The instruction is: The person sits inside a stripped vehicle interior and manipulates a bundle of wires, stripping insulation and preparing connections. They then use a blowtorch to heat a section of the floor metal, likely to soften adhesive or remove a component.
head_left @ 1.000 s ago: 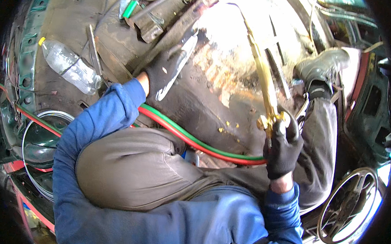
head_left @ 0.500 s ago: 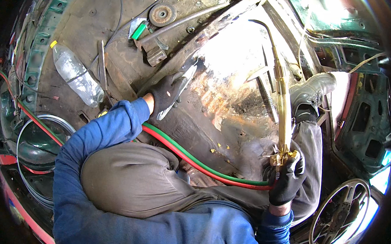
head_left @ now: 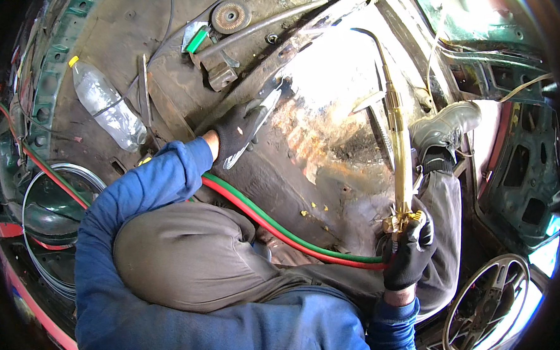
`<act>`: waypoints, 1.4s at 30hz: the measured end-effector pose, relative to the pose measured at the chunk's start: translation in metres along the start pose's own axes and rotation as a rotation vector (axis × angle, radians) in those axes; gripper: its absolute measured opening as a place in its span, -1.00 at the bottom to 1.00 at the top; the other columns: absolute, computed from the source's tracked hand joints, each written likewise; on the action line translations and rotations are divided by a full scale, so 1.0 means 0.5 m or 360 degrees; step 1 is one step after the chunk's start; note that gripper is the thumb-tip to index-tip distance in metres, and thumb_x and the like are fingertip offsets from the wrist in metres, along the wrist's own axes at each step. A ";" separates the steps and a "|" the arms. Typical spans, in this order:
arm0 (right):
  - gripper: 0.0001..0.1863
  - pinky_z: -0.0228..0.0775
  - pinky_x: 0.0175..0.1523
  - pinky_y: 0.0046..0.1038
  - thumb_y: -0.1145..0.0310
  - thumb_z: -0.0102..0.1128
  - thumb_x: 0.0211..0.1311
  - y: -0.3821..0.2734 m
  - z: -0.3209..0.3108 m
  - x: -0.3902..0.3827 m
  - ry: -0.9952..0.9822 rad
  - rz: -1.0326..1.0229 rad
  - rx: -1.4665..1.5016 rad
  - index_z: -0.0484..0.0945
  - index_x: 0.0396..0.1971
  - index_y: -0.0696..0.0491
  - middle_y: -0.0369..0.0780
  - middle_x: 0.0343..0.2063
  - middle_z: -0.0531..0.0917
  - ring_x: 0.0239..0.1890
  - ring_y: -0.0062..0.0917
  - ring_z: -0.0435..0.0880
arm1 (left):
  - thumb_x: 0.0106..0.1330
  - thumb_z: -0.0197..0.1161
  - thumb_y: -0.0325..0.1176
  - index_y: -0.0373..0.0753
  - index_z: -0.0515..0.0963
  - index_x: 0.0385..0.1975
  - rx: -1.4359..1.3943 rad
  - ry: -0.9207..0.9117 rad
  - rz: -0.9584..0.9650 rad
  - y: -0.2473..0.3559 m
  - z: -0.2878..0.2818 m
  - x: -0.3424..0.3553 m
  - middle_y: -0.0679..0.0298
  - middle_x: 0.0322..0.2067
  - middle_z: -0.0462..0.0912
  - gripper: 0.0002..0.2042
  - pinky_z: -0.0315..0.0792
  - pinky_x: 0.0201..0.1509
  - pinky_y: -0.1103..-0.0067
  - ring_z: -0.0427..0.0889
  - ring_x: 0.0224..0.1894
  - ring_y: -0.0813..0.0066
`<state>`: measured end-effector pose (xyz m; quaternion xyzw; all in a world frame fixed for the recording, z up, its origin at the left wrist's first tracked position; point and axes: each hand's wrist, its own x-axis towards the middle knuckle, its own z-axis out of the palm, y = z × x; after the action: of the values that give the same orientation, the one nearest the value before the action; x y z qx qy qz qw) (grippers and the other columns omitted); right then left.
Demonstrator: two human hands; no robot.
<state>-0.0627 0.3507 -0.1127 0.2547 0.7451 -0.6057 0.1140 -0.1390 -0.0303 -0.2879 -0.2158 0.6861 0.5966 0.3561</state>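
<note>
My right hand [head_left: 410, 250], in a black glove, is closed round the valve end of a brass gas torch [head_left: 399, 137], its fingers at the yellow knob. The torch points away from me, and its thin bent tip [head_left: 374, 38] curves left over the brightly lit metal. A faint pale streak shows left of the tip. Twin red and green hoses [head_left: 283, 235] run from the torch across my lap to the left. My gloved left hand [head_left: 234, 128] is closed on a long, narrow, pale tool [head_left: 265, 109], held slanted above the dark floor panel; its exact kind is unclear.
Left lie a clear bottle [head_left: 106, 105] with a yellow cap and a wire coil [head_left: 37, 251]. Beyond are a grinding disc [head_left: 231, 17], a green lighter-like object [head_left: 197, 40] and a metal bar [head_left: 266, 28]. My boot [head_left: 445, 125] and a steering wheel [head_left: 486, 303] are at right.
The torch has swung slightly left, its tip most of all. A pale streak now shows beside the tip. My left hand keeps its hold, barely shifted.
</note>
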 end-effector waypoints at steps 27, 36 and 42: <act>-0.58 0.42 -0.18 -0.63 0.21 0.34 0.53 0.059 0.177 0.093 -0.0170 0.0336 -0.0255 0.64 0.18 0.18 -0.30 -0.21 0.76 -0.27 -0.75 0.59 | 0.66 0.02 -0.02 -0.05 0.23 0.60 -0.0063 -0.0077 0.0071 0.001 -0.002 -0.007 0.26 0.05 0.67 -0.42 0.58 -0.25 0.59 0.59 -0.32 0.61; -0.58 0.44 -0.15 -0.60 0.24 0.32 0.54 0.079 0.180 0.101 -0.0177 0.0284 -0.0214 0.63 0.22 0.19 -0.30 -0.16 0.76 -0.25 -0.75 0.60 | 0.64 0.05 0.02 -0.07 0.23 0.59 -0.0124 -0.0090 0.0077 0.005 -0.002 -0.006 0.26 0.01 0.67 -0.39 0.60 -0.24 0.59 0.61 -0.32 0.63; -0.58 0.45 -0.13 -0.61 0.25 0.32 0.54 0.077 0.179 0.097 -0.0170 0.0327 -0.0203 0.63 0.24 0.17 -0.29 -0.13 0.76 -0.22 -0.75 0.61 | 0.63 0.05 0.03 -0.08 0.25 0.58 -0.0067 -0.0052 0.0069 0.003 0.001 -0.004 0.26 -0.02 0.67 -0.39 0.59 -0.27 0.60 0.61 -0.32 0.65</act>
<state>-0.0963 0.2819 -0.1898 0.2894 0.7450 -0.5548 0.2309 -0.1388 -0.0297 -0.2854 -0.1986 0.6719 0.6220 0.3496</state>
